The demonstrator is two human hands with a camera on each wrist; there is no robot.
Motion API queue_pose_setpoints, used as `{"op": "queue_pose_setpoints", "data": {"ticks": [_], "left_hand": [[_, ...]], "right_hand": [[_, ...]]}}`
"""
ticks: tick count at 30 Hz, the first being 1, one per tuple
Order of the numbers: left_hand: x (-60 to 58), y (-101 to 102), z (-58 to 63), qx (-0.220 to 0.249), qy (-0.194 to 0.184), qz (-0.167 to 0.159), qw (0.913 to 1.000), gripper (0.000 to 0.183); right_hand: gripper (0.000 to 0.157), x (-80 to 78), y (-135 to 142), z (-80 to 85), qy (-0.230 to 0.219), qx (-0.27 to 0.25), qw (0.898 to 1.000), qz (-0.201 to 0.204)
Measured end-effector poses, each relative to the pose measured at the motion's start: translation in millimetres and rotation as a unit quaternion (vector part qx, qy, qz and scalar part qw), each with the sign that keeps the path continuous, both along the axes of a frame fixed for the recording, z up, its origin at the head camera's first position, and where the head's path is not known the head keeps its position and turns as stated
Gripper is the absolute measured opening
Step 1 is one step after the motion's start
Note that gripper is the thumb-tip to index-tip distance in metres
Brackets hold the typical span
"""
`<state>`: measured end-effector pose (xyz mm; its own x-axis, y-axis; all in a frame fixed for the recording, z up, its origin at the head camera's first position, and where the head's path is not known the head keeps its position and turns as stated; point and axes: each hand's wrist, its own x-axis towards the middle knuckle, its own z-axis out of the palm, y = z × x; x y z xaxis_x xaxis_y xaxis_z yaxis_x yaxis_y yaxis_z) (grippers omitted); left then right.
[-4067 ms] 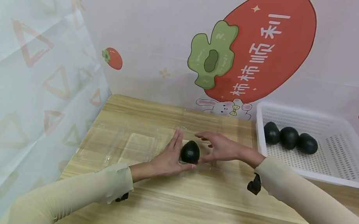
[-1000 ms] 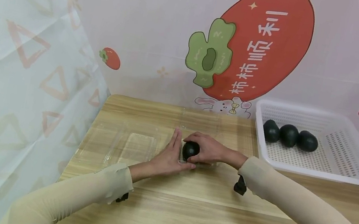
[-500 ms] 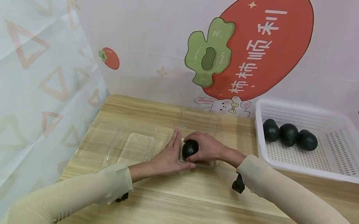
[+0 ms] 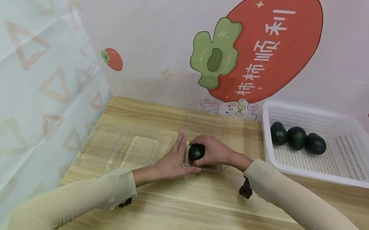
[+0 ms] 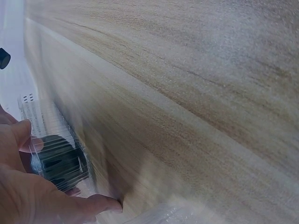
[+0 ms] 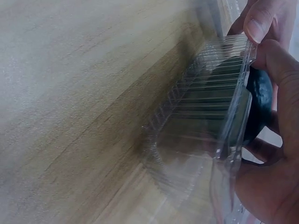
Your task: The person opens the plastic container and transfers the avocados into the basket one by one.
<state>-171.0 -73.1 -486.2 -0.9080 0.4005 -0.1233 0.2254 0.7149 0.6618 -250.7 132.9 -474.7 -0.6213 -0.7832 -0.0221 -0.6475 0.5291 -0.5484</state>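
Note:
My right hand [image 4: 213,152] grips a dark avocado [image 4: 196,153], thumb in front and fingers behind. The avocado sits at the left end of a clear plastic clamshell box [image 6: 170,109]. Through its ribbed front wall, the right wrist view shows the avocado's lower part, while its top rises above the rim. My left hand [image 4: 171,164] rests against the box's left end, fingers straight and pointing away from me, thumb stretched along the front edge. In the left wrist view the left thumb [image 5: 100,205] lies beside the box wall.
A white perforated basket [image 4: 327,180] stands at the back right with three avocados [image 4: 296,138] inside. Another clear plastic box [image 4: 143,151] lies open to the left on the wooden table [image 4: 187,229]. The worked box's clear lid [image 4: 206,123] extends behind it, near the printed backdrop.
Earlier my right hand was spread just right of the avocado; it has since moved left and closed round it. The avocado's pointed top has turned. My left hand stays in place.

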Motion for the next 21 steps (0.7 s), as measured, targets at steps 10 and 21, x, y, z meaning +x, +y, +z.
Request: {"op": "queue_pose_setpoints", "data": {"ticks": [10,21], "left_hand": [[-0.6,-0.1,1.5,0.006,0.007,-0.001,1.0000,0.125],[0.5,-0.5,2.5,0.008,0.005,0.003,0.9999,0.125]], "right_hand": [[0.063,-1.1,2.9,-4.6,-0.002,-0.017,1.000,-0.014],[0.062,2.4,6.5,-6.3,-0.003,-0.045,0.999,-0.018]]}}
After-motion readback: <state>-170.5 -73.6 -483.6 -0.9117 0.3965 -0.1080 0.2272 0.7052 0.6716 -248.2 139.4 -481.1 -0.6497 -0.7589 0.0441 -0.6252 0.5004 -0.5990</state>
